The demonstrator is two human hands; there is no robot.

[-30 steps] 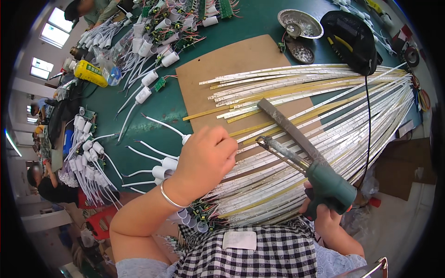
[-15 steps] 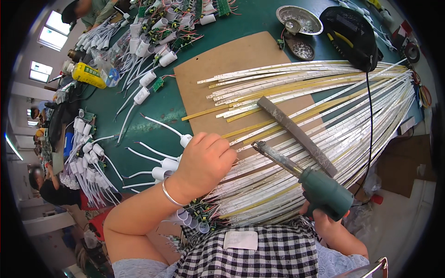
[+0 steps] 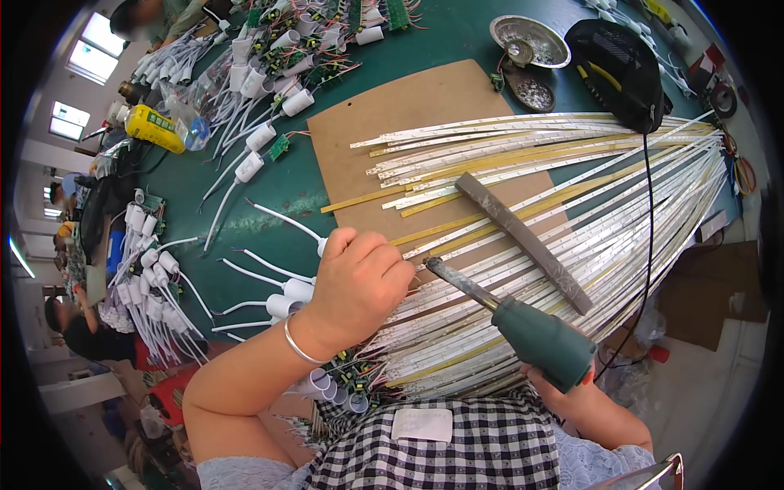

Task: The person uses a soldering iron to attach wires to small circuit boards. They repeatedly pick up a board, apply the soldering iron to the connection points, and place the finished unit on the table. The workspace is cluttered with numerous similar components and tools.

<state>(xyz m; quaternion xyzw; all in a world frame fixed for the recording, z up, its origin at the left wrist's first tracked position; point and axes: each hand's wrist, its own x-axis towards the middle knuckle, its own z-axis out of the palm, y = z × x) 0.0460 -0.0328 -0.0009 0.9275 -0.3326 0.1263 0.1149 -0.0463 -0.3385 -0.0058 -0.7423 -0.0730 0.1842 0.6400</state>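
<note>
My left hand point(image 3: 363, 278) is closed, fingers curled at the left ends of the LED strips point(image 3: 457, 327). What its fingers pinch is hidden beneath them. Behind its knuckles a white cylindrical cap with a white lead point(image 3: 282, 219) is partly covered. My right hand point(image 3: 572, 400) grips a green soldering gun point(image 3: 545, 343). Its dark tip point(image 3: 433, 263) hovers just right of my left fingers, over the strips. Below my left wrist lie more white caps point(image 3: 327, 385) and small green circuit boards point(image 3: 356, 371).
A dark flat bar point(image 3: 523, 243) lies across the strips, on a brown board point(image 3: 392, 106). Farther back are a metal bowl point(image 3: 555, 51) and a black mesh object point(image 3: 612, 69). A black cord point(image 3: 651, 220) runs down the right. Wired caps point(image 3: 249, 167) and a yellow bottle point(image 3: 155, 128) occupy the left.
The soldering gun in my right hand has moved left and slightly downward, so its tip is closer to my left fingers. My left hand has barely moved.
</note>
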